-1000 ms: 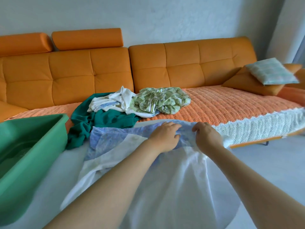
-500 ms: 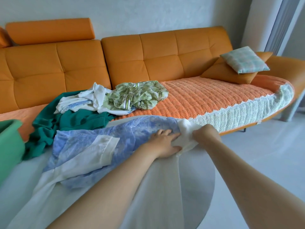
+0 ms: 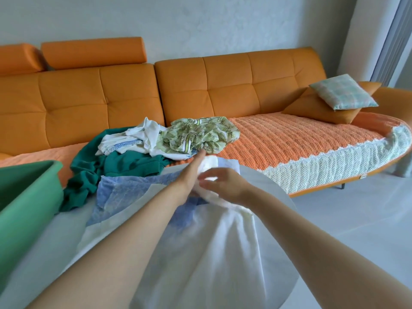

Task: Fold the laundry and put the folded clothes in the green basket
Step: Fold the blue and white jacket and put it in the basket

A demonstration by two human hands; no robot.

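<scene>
Lying half-spread on the bench (image 3: 49, 237), the white-and-blue garment (image 3: 211, 253) is bunched under the right hand (image 3: 225, 182), which grips its white edge, likely to draw a fold. The left hand (image 3: 189, 175) braces it with straight fingers, and the green basket (image 3: 29, 197) waits far to that hand's left.

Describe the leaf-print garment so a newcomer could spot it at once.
On the long orange sofa, find the heap of unfolded clothes. The leaf-print garment lies at the heap's right end, overlapping a white garment. It alone bears pale green leaves, unlike the white one and the dark teal garment beside it.
</scene>
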